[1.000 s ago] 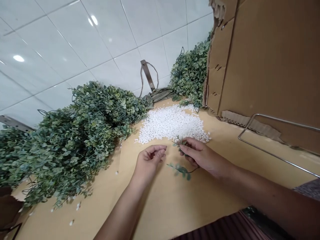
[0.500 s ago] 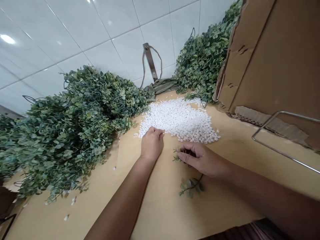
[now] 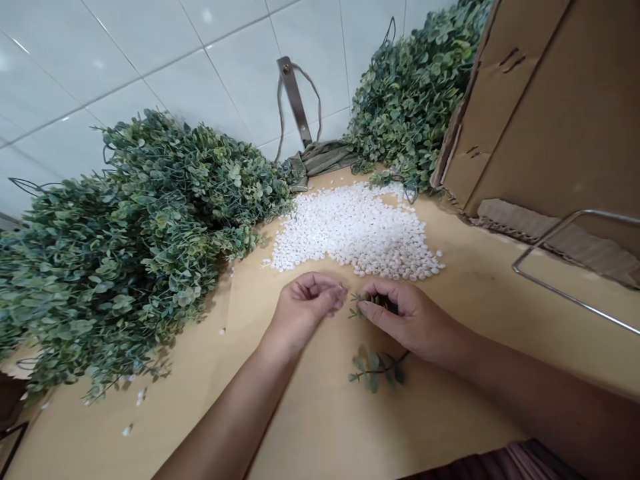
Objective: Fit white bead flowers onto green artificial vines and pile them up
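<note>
My right hand (image 3: 407, 320) is closed around an artificial leafy sprig (image 3: 379, 370). Small green tips poke out past its thumb and fingers, while a leafy end of the stem hangs below the palm. Just left of those tips, my left hand (image 3: 311, 303) has its thumb and fingers pinched together. Whatever sits in that pinch is too small to make out. Beyond both hands spreads a pile of small white plastic pieces (image 3: 350, 227) on the tan tabletop (image 3: 310, 427).
Artificial greenery is heaped at left (image 3: 165, 207), with another bunch (image 3: 405, 100) at back right. A cardboard box (image 3: 565, 120) and a bent metal wire frame (image 3: 575, 307) stand on the right. A strap (image 3: 295, 100) leans on the tiled wall. Several loose white pieces (image 3: 128, 430) lie at left.
My left hand has drawn back from the near edge of the white pile and moved right, close to the sprig's tips. The right hand keeps its hold. The view has shifted slightly.
</note>
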`<state>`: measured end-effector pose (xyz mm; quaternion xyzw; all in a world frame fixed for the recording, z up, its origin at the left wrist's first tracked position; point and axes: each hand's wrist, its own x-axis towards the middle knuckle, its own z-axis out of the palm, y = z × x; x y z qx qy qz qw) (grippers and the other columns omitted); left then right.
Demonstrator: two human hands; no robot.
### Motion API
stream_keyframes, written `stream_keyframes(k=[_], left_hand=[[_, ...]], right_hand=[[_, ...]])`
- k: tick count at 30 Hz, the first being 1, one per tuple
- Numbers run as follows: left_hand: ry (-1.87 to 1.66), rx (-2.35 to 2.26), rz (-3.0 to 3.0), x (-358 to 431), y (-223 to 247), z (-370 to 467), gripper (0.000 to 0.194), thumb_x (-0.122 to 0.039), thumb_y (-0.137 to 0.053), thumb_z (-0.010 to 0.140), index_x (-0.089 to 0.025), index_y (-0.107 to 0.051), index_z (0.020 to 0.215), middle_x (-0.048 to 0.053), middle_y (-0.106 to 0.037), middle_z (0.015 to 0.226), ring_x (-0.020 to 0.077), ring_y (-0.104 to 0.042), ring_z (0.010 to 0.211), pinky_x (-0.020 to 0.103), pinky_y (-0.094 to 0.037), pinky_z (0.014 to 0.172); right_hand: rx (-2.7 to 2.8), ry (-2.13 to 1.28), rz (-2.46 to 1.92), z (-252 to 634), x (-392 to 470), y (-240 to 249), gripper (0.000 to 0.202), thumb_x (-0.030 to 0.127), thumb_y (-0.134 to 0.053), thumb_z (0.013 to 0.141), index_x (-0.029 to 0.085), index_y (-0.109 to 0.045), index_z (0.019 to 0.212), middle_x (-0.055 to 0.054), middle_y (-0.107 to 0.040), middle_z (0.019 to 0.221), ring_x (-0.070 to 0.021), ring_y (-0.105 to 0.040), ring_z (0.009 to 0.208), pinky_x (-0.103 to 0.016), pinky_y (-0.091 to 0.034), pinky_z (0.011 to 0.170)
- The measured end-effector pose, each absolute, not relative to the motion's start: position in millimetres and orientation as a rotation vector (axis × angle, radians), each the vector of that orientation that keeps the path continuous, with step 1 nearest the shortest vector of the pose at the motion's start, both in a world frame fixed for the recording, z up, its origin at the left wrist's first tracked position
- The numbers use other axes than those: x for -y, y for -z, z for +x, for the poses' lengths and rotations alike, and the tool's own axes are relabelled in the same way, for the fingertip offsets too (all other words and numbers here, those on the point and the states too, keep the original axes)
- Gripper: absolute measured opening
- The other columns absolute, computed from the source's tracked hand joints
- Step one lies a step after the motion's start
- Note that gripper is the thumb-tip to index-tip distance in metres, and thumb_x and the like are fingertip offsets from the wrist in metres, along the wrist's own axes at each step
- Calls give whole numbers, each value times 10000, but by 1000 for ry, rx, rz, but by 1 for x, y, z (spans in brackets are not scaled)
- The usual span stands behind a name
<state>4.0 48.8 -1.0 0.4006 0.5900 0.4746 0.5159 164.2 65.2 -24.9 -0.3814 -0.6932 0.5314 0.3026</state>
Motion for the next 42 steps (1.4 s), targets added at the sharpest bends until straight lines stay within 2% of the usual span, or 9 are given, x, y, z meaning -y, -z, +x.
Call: stream_keyframes(k=[5,11,17,23,42], left_hand=[[-1122,-1281,760,-31,3,8,281,-200,-763,558,-176,-725,836,0,-679,638,64,-541,538,186,-415,537],[-1085,-1179,747,-38,9,7,194,-224,-788,541,-155,-730,713,10,-679,623,71,-557,561,195,-433,579],[-1072,-1131,715,-41,8,5,225,-241,-815,510,-141,-699,676,-9,-649,552,75,-567,524,196,-450,561],[-1069,-1154,682,-40,8,4,253,-236,-825,484,-141,-713,690,13,-682,630,89,-589,572,213,-471,593],[-1110,-1200,743,-38,9,10,212,-219,-817,484,-142,-715,653,5,-659,564,79,-553,522,213,-451,561]], right_hand=[[1829,-1406,-985,163,-63,25,175,301,-461,795,169,-541,713,-18,-547,674,-147,-491,647,-260,-378,582],[1824,-1392,-879,162,-61,20,225,294,-436,850,172,-569,716,-18,-586,690,-136,-536,674,-234,-413,611],[1861,-1310,-951,163,-61,22,206,265,-437,823,164,-565,697,2,-516,621,-125,-469,588,-237,-369,531],[1813,-1273,-953,162,-60,25,172,238,-450,811,166,-555,696,-6,-541,646,-134,-492,636,-246,-383,576],[1813,-1154,-997,161,-59,27,141,193,-487,771,179,-514,633,26,-495,582,-103,-454,560,-221,-345,514]])
